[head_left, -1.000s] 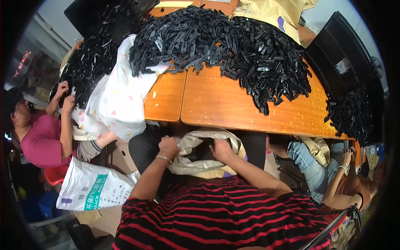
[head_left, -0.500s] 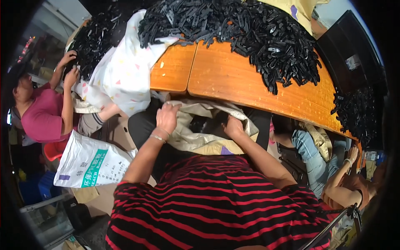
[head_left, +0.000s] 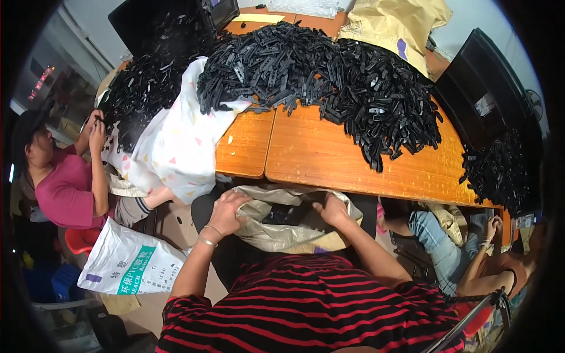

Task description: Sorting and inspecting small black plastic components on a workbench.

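Note:
On my lap lies a beige woven sack [head_left: 268, 234], its mouth spread wide; a few dark pieces show in its shadowed inside. My left hand [head_left: 229, 212] grips the rim at the sack's left side, fingers curled over the edge. At the right side of the mouth, my right hand [head_left: 333, 210] holds the rim, its thumb toward the opening. Above the sack, the wooden table [head_left: 318, 147] carries a large heap of small black plastic parts [head_left: 282, 67].
A patterned white cloth [head_left: 176, 144] hangs over the table's edge at left, near a co-worker [head_left: 67, 191] handling black parts. A white printed bag [head_left: 132, 259] stands on the floor. Another person [head_left: 494, 265] sits at right. A yellowish sack [head_left: 388, 26] lies at the back.
The view has tilted up, showing more of the table's far side. Both hands stay on the sack's rim, my left hand slightly farther left.

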`<act>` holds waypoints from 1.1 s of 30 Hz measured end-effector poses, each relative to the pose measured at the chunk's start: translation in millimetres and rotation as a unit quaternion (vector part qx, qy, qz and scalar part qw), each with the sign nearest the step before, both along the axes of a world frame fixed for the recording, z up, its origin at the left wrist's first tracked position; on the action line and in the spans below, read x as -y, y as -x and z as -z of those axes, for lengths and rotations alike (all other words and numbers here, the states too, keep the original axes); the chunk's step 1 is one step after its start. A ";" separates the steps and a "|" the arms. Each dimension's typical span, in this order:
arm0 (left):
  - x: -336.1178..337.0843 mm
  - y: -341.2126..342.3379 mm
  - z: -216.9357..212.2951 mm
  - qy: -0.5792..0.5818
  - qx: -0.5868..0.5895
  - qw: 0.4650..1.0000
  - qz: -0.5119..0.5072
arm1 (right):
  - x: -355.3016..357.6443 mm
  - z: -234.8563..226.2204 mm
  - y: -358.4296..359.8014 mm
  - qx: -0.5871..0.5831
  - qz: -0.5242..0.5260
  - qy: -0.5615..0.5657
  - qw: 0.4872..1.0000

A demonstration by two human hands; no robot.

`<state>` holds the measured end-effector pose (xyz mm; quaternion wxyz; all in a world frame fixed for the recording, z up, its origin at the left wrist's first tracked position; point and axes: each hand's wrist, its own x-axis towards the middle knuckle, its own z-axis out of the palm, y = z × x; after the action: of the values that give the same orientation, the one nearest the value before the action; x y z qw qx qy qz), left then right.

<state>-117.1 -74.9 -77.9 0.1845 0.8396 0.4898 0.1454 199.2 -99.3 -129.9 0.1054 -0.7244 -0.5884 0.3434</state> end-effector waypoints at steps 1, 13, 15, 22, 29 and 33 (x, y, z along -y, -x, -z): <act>-4.9 -8.9 -22.7 -0.002 0.001 1.000 0.000 | 1.1 -8.5 -1.0 -0.002 -0.070 0.004 0.998; -225.2 -41.9 -54.3 -0.318 0.034 0.914 -0.251 | -95.2 -129.7 -25.3 0.102 -0.063 -0.371 0.921; -255.2 -37.3 -62.7 -0.233 0.035 0.917 -0.323 | -119.6 -119.3 -32.8 0.143 -0.045 -0.370 0.917; -285.5 -52.9 -86.0 -0.009 0.004 0.903 -0.430 | -163.2 -99.0 -36.8 0.213 -0.075 -0.313 0.922; -257.4 -86.6 -74.4 -0.151 0.017 0.898 -0.412 | -167.0 -103.7 -28.4 0.225 -0.089 -0.317 0.917; -241.8 -122.3 -73.4 -0.228 0.045 0.912 -0.339 | -165.1 -93.0 -29.8 0.231 -0.089 -0.328 0.912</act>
<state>5.2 166.9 -4.5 -0.0505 0.6346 0.6899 0.3445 229.0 65.8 -36.8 0.1667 -0.6530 -0.7378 -0.0381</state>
